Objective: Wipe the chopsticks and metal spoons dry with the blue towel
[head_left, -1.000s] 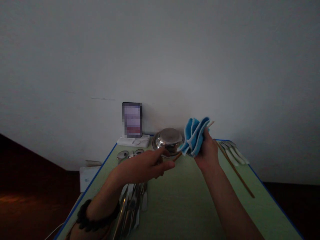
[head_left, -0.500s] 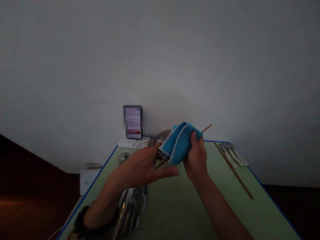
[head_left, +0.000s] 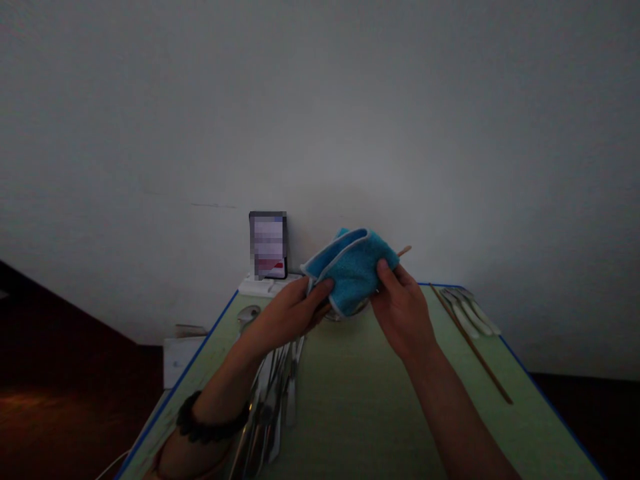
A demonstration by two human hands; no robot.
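Cloth (head_left: 353, 270), blue with pale edging, folded, centre of the frame. Right hand (head_left: 404, 313), clamped on the cloth's right side. Left hand (head_left: 295, 310), touching its left edge; from where I stand, whether it grips cloth or something beneath is hard to tell. Stick (head_left: 406, 251), thin, tip jutting from the cloth's right. Brown rod (head_left: 475, 350), lying on green table (head_left: 360, 400), right of the frame, beside white-handled utensils (head_left: 467, 317). Metal cutlery (head_left: 267, 408), lower left of centre.

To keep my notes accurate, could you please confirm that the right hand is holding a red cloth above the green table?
Not quite: the head view shows the cloth is blue; the right hand does hold it above the green table.
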